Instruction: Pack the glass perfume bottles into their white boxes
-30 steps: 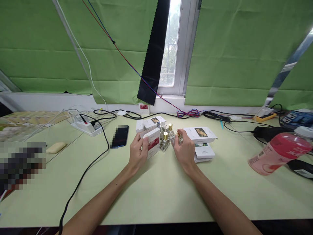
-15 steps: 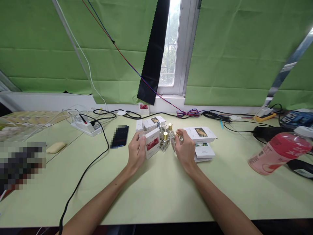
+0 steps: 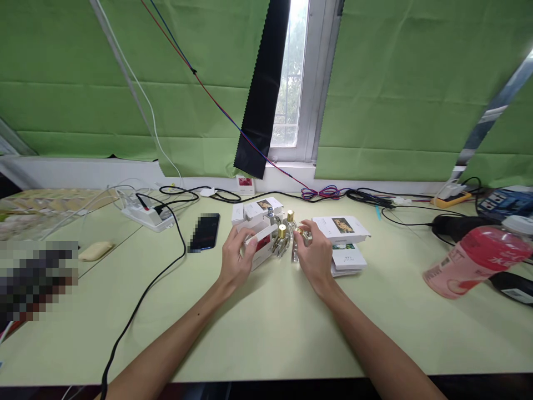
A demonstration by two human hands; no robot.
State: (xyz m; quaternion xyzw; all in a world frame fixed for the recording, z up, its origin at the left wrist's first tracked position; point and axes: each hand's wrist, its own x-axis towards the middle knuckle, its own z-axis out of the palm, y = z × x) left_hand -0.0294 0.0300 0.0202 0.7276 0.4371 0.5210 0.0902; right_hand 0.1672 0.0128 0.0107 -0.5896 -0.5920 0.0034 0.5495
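My left hand (image 3: 235,258) is closed on a small white box (image 3: 262,256) with a red flower picture, its open top tilted towards me. My right hand (image 3: 315,253) pinches a small glass bottle (image 3: 295,251) with a gold cap; the fingers partly hide it. Between the hands stand several clear glass bottles, one with a gold cap (image 3: 282,230) close to the box and another gold-capped bottle (image 3: 290,215) behind it. A flat white box with a yellow flower picture (image 3: 341,226) lies just right of my right hand, over more white boxes (image 3: 348,258).
More white boxes (image 3: 263,205) lie behind my left hand. A phone (image 3: 205,232), a power strip (image 3: 150,218) and a black cable (image 3: 160,270) are on the left. At the right a pink drink bottle (image 3: 470,261) leans over. Bundled wires (image 3: 320,192) run along the wall.
The box in my left hand has tipped so its open top shows, and my left fingers have shifted to its upper edge. My right hand has barely moved.
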